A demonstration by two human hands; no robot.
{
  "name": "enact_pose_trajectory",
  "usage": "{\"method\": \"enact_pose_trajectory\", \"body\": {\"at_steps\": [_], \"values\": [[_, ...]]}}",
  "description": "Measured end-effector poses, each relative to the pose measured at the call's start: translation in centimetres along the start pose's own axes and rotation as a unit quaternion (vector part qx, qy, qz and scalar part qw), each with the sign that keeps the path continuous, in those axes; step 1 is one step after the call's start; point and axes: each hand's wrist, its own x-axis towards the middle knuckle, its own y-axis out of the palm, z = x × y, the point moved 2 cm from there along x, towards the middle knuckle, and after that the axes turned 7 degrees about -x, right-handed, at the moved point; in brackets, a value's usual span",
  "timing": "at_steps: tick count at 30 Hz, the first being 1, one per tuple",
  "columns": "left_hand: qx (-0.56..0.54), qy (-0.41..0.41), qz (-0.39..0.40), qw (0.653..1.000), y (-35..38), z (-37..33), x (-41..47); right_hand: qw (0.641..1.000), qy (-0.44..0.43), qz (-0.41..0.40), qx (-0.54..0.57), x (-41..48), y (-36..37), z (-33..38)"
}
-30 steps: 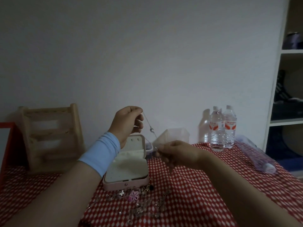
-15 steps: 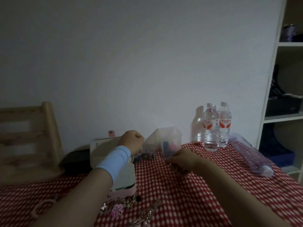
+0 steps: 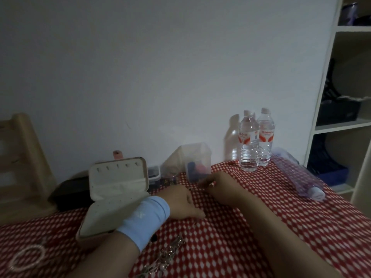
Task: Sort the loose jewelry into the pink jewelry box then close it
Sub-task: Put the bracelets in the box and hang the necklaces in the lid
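left hand [image 3: 181, 201], right hand [image 3: 220, 188] close together (beside open jewelry box [image 3: 117, 189])

A white wall [image 3: 160, 67] fills the dim room behind the table [image 3: 261, 217], which wears a red cloth with white dots. A pale wooden slatted chair [image 3: 26, 157] stands at the left, a white open shelving unit [image 3: 325, 77] at the right.

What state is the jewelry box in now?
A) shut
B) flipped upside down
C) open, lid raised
C: the box sits open on the cloth, and its lid, with a row of hooks inside, stands up toward the wall.
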Motion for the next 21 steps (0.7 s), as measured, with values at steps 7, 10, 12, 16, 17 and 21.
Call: {"method": "enact_pose_trajectory", "body": {"at_steps": [7, 10, 12, 16, 17, 21], "values": [[-0.008, 0.037, -0.035, 0.999, 1.5, 1.0, -1.0, 0.989, -0.078, 0.075, -0.103, -1.1, 0.6, 0.7], [-0.122, 0.030, -0.050, 0.991, 0.6, 1.4, -1.9, 0.988, -0.087, 0.052, -0.119, -1.2, 0.3, 1.1], [-0.291, 0.026, -0.069, 0.954, -0.2, 1.7, -2.5, 0.992, -0.080, 0.051, -0.088, -1.3, 0.4, 1.2], [-0.534, 0.019, -0.057, 0.843, -1.6, 2.4, -3.3, 0.996, -0.062, 0.045, 0.049, -1.6, 0.2, 1.7], [-0.543, 0.020, -0.044, 0.838, -1.9, 2.6, -3.2, 0.993, -0.053, 0.045, 0.093, -1.6, 0.1, 1.9], [-0.449, 0.019, -0.023, 0.893, -2.7, 3.5, -3.1, 0.972, -0.026, 0.033, 0.230, -1.6, -0.2, 2.1]]}}
